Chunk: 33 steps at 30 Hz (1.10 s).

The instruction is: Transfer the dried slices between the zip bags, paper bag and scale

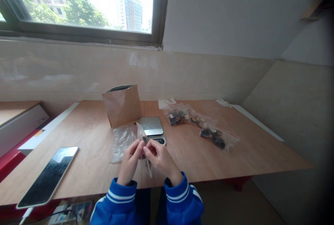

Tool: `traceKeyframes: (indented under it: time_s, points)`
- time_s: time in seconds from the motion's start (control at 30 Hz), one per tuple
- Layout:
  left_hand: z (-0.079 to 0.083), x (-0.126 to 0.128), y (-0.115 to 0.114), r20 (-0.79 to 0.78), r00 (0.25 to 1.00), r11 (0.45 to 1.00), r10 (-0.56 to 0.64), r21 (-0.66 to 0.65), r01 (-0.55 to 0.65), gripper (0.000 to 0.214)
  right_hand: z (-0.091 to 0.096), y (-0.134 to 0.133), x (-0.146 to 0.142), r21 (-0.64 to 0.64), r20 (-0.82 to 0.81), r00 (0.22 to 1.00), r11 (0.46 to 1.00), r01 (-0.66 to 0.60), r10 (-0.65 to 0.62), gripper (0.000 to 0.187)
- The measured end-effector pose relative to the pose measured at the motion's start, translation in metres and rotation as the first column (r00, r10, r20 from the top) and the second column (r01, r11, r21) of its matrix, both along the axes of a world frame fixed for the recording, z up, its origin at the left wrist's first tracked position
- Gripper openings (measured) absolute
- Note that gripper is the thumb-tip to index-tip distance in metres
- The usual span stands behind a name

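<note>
One bag point(141, 133) is pinched by left hand point(131, 157) and right hand point(159, 154); opening or closing is judged in progress, even pressure being required.

Window point(86, 5) at upper left is kinda blown out, far right's swallowed by dark blur.

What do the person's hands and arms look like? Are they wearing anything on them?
The left hand and right hand are bare, with no gloves. The arms are covered by bright blue sleeves: the left sleeve and the right sleeve. Both cuffs have thin white bands around them, and white stripes show on the outer side of each sleeve.
</note>
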<state>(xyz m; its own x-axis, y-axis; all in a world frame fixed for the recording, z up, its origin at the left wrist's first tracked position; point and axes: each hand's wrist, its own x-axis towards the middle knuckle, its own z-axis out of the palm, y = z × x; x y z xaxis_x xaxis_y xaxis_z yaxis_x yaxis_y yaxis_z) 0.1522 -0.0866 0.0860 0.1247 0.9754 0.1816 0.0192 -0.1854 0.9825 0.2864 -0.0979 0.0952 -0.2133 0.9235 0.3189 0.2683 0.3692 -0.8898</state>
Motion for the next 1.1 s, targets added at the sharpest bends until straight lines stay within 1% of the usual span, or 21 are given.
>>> traceKeyframes:
  time_s: [0.13, 0.23, 0.3, 0.37, 0.47, 0.63, 0.8, 0.93, 1.0, 1.07, 1.1]
  points:
    - [0.004, 0.001, -0.002, -0.020, 1.000, 1.000, 0.022, 0.012, -0.022, 0.037, -0.002, 0.002, -0.003, 0.023, 0.012, 1.000, 1.000, 0.010, -0.010, 0.022]
    - [0.005, 0.001, -0.002, -0.047, 0.999, 1.000, 0.009, 0.009, -0.009, 0.039, -0.003, 0.003, -0.004, 0.049, -0.010, 0.999, 0.998, 0.046, -0.045, 0.023]
    - [0.003, -0.001, -0.001, -0.096, 0.995, 1.000, 0.003, 0.019, -0.001, 0.040, -0.005, 0.005, -0.005, 0.048, -0.015, 0.996, 0.995, 0.090, -0.089, 0.023]
    - [0.001, -0.002, 0.001, -0.154, 0.988, 0.999, 0.024, 0.048, -0.017, 0.039, -0.007, 0.006, -0.006, 0.034, -0.016, 0.992, 0.991, 0.129, -0.129, 0.024]
    - [-0.002, -0.004, 0.002, -0.216, 0.974, 0.995, 0.066, 0.088, -0.048, 0.037, -0.010, 0.007, -0.007, 0.009, -0.018, 0.987, 0.987, 0.159, -0.159, 0.026]
    - [-0.007, -0.005, 0.004, -0.294, 0.952, 0.990, 0.082, 0.132, -0.044, 0.032, -0.015, 0.010, -0.007, -0.004, -0.020, 0.980, 0.980, 0.199, -0.199, 0.026]
    - [-0.010, -0.005, 0.006, -0.312, 0.943, 0.989, 0.117, 0.125, -0.081, 0.034, -0.022, 0.013, -0.012, -0.003, -0.029, 0.971, 0.971, 0.238, -0.238, 0.025]
    - [-0.007, -0.008, 0.006, -0.305, 0.946, 0.992, 0.106, 0.104, -0.078, 0.033, -0.029, 0.017, -0.012, 0.007, -0.040, 0.966, 0.967, 0.255, -0.254, 0.026]
    - [-0.005, -0.015, 0.006, -0.282, 0.947, 0.987, 0.154, 0.091, -0.134, 0.034, -0.031, 0.019, -0.002, 0.010, -0.072, 0.935, 0.937, 0.349, -0.347, 0.025]
    - [-0.003, -0.025, 0.006, -0.260, 0.938, 0.973, 0.230, 0.088, -0.214, 0.035, -0.034, 0.020, 0.012, 0.002, -0.132, 0.868, 0.876, 0.482, -0.478, 0.025]
    - [-0.002, -0.029, 0.006, -0.268, 0.931, 0.969, 0.247, 0.102, -0.227, 0.036, -0.035, 0.021, 0.019, -0.005, -0.160, 0.837, 0.848, 0.530, -0.524, 0.026]
